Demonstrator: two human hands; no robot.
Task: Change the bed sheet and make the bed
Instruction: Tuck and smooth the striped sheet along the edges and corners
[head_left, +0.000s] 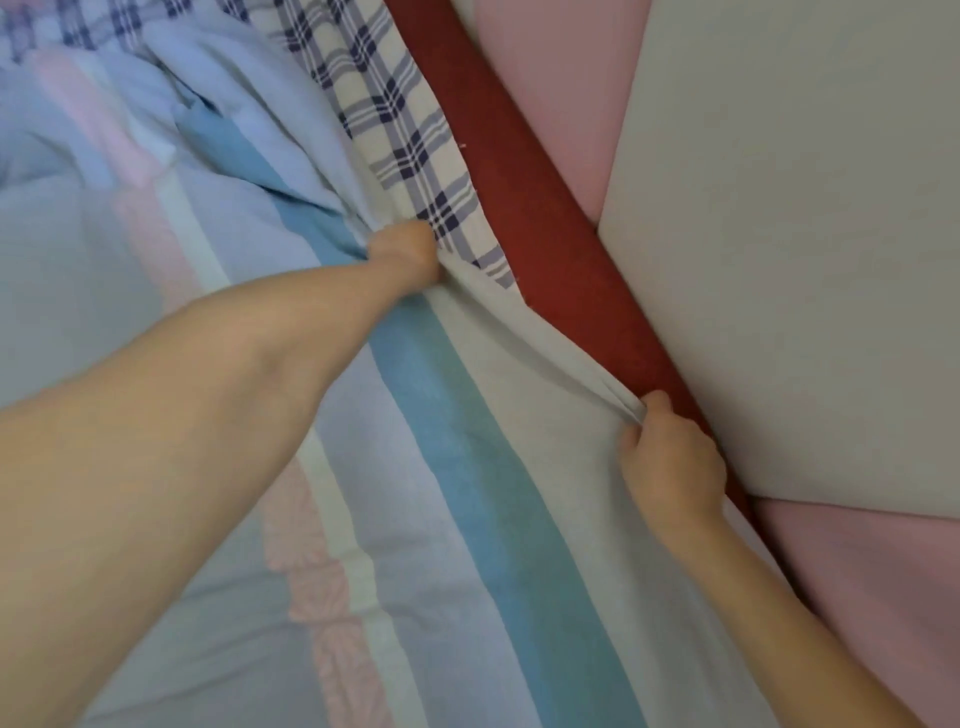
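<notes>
Left hand (408, 254): fist curled tight on a bunch of the striped sheet (452, 395); arm stretched fwd across the bed; fingers mostly buried in cloth.
Right hand (670, 462): nearer the cam; fingers + thumb pinch the sheet's edge into a small gather, just beside the red strip (519, 171).
Striped sheet: spread over the bed, bands of pale blue, teal, pink, white. Taut btwn the two hands, w/ folds running from one grip to the other. Rumpled and heaped further up, upper left.
Plaid sheet (395, 119): cream w/ navy check, lies under the striped one. Shows as a wedge btwn the striped edge and the red strip, beyond the left hand.
Red strip: dark red, runs diagonally along the bed's edge, btwn bedding and wall. Can't tell if frame or mattress side.
Wall side: grey-white panel (805, 260) meets the red strip, w/ a pink panel (550, 78) above it and a second pink panel (857, 597) below.
</notes>
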